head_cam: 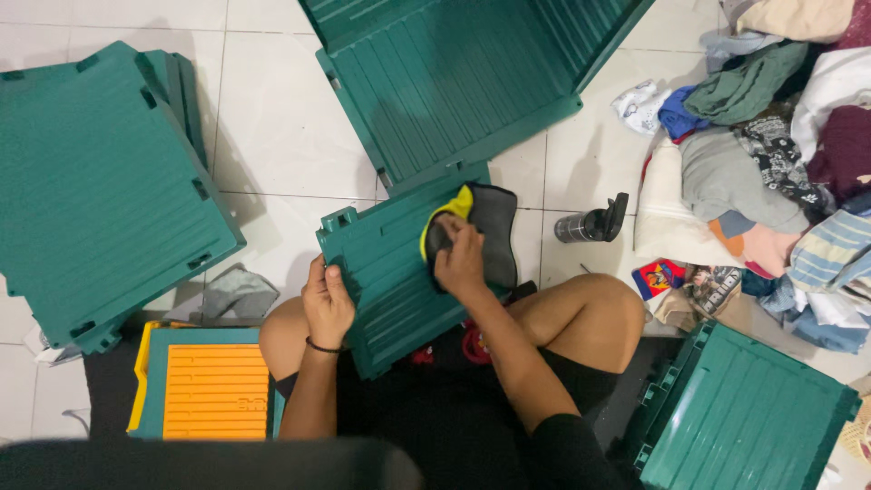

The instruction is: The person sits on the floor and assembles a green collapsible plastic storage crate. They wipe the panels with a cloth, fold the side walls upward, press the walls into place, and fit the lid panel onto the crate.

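Wiping the ribbed green panel (386,272) that rests tilted across our lap, we press the dark cloth with a yellow edge (481,227) against its upper part with our right hand (460,261), fingers clenched down on the fabric. Our left hand (327,304) grasps the panel's near left edge, thumb on top, steadying it against the knee.

To do this well, we judge it best to run the cloth along the grooves rather than across them, so that it reaches into the channels, and to keep the left grip firm so the panel does not slide off the thigh under the pressure.

Beyond our right hand lies a larger green panel (454,82) on the white tiles; a stack of the same panels (100,181) sits well out past our left hand. A dark spray bottle (592,223) lies just to the right of the cloth, and a heap of clothes (771,163) farther right.
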The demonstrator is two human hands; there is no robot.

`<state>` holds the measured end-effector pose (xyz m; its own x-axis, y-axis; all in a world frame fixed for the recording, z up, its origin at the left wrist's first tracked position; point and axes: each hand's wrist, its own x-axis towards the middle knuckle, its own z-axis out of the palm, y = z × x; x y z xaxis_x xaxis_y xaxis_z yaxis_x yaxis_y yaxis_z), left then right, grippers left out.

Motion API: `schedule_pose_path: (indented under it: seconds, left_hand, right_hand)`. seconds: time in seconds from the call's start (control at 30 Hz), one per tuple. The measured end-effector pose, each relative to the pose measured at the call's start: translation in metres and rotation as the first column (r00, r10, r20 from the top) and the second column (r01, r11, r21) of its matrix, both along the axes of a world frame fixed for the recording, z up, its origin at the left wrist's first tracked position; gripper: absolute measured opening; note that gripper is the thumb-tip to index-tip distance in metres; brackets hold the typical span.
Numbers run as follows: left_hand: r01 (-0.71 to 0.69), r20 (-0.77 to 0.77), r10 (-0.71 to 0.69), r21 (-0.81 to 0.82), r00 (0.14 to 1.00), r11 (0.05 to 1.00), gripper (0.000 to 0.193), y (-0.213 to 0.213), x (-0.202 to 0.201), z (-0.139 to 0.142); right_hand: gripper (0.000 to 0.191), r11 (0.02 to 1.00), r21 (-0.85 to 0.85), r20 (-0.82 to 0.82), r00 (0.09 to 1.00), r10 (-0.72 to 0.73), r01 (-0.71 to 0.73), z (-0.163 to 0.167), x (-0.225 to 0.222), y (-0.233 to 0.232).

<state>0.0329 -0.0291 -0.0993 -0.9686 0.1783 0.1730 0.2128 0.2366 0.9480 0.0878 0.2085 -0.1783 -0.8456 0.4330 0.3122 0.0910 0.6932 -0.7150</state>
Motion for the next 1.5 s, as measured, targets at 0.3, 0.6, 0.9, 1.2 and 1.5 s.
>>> schedule_pose_path:
  seconds: [0.3,0.6,0.9,1.2,1.5]
  left_hand:
    - [-0.024,0.033,0.028,-0.116,0.999,0.993,0.038,0.007,0.000,0.010]
    - [-0.004,0.049,0.004,-0.011,0.999,1.000,0.035,0.012,-0.001,0.005]
    - [-0.020,0.023,0.022,-0.079,0.999,0.997,0.042,0.004,-0.002,-0.007]
    - [-0.041,0.054,0.043,-0.034,0.998,0.999,0.043,-0.001,-0.005,-0.017]
    - [0.119,0.076,-0.134,0.176,0.988,0.977,0.042,0.000,-0.004,-0.037]
  right_hand:
    - [0.057,0.981,0.033,-0.197,0.961,0.196,-0.193,0.003,0.002,-0.015]
    - [0.059,0.999,-0.037,-0.071,0.997,-0.006,0.003,0.000,-0.012,0.015]
    - [0.055,0.854,-0.133,-0.257,0.850,0.461,-0.503,0.067,0.011,-0.087]
    - [0.051,0.974,-0.082,-0.010,0.978,0.210,-0.210,0.013,-0.005,0.009]
    - [0.068,0.839,-0.088,-0.217,0.832,0.511,-0.538,0.058,0.010,-0.081]
